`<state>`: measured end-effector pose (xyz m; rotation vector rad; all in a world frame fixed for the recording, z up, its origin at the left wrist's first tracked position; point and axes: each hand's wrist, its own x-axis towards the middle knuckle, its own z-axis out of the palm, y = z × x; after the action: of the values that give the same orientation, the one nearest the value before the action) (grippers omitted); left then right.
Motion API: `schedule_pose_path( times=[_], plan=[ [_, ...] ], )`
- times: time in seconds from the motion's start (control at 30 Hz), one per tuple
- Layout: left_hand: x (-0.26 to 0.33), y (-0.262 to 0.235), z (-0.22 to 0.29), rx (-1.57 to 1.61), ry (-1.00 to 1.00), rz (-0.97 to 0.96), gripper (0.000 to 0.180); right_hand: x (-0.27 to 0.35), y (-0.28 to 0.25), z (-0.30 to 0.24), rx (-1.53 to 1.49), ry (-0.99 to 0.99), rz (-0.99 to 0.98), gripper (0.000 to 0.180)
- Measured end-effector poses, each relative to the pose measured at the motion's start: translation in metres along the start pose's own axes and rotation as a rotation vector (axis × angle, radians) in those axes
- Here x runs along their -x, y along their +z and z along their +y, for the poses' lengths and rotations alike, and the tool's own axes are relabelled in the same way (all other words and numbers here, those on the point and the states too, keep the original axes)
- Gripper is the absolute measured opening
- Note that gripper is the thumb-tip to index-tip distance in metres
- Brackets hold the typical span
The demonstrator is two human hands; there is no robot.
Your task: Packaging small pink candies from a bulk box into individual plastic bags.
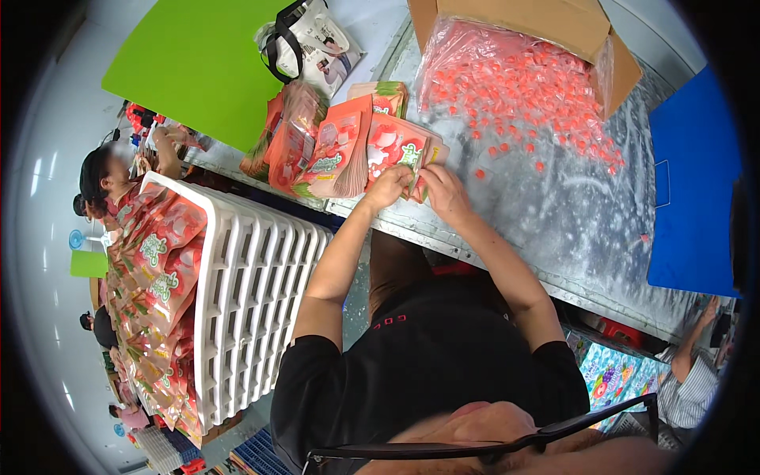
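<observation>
My left hand [389,187] and my right hand [445,193] meet at the near edge of the metal table. Their fingers are closed on the end of a flat printed pouch [416,181], red and pink with green lettering. More such pouches [393,148] lie just beyond the fingers. To the left of my left hand a thick fanned stack of pouches [339,150] leans over, beside pouches in clear wrap [297,131]. The fingers cover part of the held pouch, so its opening cannot be made out.
A cardboard box [546,32] spills small red-pink pieces [514,87] from a clear bag onto the metal table [554,214]. A white crate [253,277] with many pouches [154,269] stands left. Green board [198,63], tote bag [321,55] and blue panel [693,190] flank the table. Other people sit nearby.
</observation>
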<state>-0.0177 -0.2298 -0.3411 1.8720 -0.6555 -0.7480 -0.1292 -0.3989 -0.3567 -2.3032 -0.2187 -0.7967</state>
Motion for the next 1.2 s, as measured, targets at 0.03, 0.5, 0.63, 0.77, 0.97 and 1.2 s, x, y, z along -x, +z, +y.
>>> schedule_pose_path(
  times=[0.03,0.5,0.63,0.77,0.97,1.2],
  plan=[
    [-0.001,-0.001,-0.002,0.019,-0.014,-0.025,0.019,0.0,-0.002,0.002,0.091,-0.039,-0.013,0.031],
    [0.0,-0.006,0.016,0.02,0.09,0.001,0.022,-0.035,-0.019,0.004,0.211,-0.26,0.062,0.008],
    [0.001,-0.013,0.028,-0.029,0.1,0.0,0.026,-0.035,-0.023,0.0,0.239,-0.29,0.114,0.008],
    [0.012,-0.009,0.059,0.0,-0.029,-0.116,0.016,-0.033,-0.033,-0.005,0.18,-0.258,0.121,0.008],
    [0.014,-0.024,0.071,0.163,-0.067,-0.243,0.011,-0.031,-0.046,-0.019,0.155,-0.269,0.155,0.012],
    [0.016,-0.016,0.067,0.007,0.078,0.046,0.007,-0.032,-0.066,-0.038,0.291,-0.408,0.113,0.02]
  ],
)
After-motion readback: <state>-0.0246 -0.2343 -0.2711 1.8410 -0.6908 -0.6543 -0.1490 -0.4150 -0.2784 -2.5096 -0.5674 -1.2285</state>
